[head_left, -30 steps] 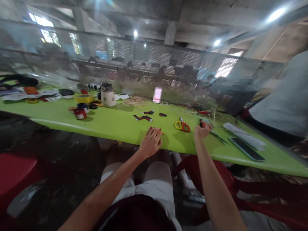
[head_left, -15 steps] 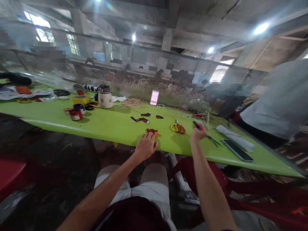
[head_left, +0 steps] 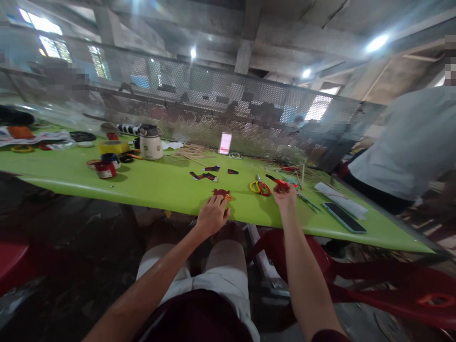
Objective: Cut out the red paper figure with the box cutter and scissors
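Near the front edge of the green table (head_left: 149, 187), my left hand (head_left: 213, 214) lies with its fingertips on a small dark red and orange cutout (head_left: 221, 192). My right hand (head_left: 285, 194) is closed around a red object with a black end (head_left: 272, 178), raised over the table. Scissors (head_left: 260, 186) with yellow and red handles lie just left of my right hand. Beyond my left hand are several dark cutout pieces (head_left: 204, 176), and another dark piece (head_left: 232, 171) sits a little to their right.
A phone (head_left: 344, 217) and rolled white paper (head_left: 341, 200) lie at the right. Behind stand a lit screen (head_left: 224, 143), thin sticks (head_left: 194, 152) and a white jar (head_left: 151, 142). Red (head_left: 106, 169) and blue pots are at the left. A person (head_left: 409, 142) is at the far right.
My right hand has shifted slightly left, and the red object with the black end now points left, clear of the hand. My left hand stays on the cutout. The whole view has shifted a little.
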Demonstrator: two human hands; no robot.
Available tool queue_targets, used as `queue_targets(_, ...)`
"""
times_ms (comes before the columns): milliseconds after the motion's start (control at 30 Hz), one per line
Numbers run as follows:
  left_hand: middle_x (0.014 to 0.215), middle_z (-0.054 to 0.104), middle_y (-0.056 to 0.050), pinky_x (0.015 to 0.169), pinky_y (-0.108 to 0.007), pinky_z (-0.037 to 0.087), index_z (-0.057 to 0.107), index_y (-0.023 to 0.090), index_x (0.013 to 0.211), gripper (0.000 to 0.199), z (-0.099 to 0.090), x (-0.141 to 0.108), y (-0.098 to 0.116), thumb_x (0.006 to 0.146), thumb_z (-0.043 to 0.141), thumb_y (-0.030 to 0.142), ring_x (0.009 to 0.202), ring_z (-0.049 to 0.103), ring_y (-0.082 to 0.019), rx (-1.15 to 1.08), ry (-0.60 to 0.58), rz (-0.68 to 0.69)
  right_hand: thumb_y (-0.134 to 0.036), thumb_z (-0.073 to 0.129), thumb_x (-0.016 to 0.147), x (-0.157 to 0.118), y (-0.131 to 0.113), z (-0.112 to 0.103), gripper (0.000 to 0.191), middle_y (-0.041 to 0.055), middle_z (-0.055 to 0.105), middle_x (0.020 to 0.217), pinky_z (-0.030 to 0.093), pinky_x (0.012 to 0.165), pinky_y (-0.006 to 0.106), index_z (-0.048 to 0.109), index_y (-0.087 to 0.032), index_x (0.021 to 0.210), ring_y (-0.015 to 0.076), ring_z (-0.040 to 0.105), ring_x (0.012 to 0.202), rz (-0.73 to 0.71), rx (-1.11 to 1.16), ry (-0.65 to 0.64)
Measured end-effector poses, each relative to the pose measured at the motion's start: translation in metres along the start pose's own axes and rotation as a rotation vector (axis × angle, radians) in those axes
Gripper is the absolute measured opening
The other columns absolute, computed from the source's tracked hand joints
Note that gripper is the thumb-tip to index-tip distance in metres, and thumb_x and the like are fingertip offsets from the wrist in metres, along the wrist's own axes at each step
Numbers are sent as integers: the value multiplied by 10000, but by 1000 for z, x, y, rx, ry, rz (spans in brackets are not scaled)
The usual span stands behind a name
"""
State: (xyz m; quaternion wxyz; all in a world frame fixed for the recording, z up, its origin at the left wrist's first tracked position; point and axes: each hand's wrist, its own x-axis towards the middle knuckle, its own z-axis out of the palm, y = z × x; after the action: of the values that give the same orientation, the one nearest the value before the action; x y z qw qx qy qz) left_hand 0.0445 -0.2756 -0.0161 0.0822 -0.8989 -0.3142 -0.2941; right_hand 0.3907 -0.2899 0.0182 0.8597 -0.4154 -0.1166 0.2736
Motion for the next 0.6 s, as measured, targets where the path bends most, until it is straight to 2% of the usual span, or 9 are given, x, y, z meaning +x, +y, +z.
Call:
queue_targets(200,1255,644,-101,991,-464,558,637,171,1234,295,0,0,0,1017,632,371,1135,636,-247,-4,-11,0,-378,661,1036,-5,0,4,285,69,704,1135,632,776,373,658,-158,1217,197,715,907,132,-39,-53)
queue_targets(333,1264,642,-103,1002,-463,551,641,181,1229,285,-1,0,0,1021,623,375,1149,628,-248,-12,-19,-1,-382,660,1037,-8,1,9,277,64,712,1103,631,755,358,666,-153,1193,188,717,878,192,-106,-71)
queue_targets(467,1241,645,-100,984,-459,558,641,172,1218,282,-4,1,0,1018,628,370,1132,633,-247,-4,-27,-9,-375,658,1040,-10,2,12,261,54,709,1069,622,705,325,666,-154,1179,169,705,826,201,-155,-46)
queue_targets(600,1265,635,-101,990,-470,558,617,190,1293,324,-4,1,-1,1020,625,365,1142,630,-252,-3,-29,7,-370,659,1039,-11,3,12,263,56,704,1080,620,701,323,662,-154,1189,170,702,830,183,-179,-40)
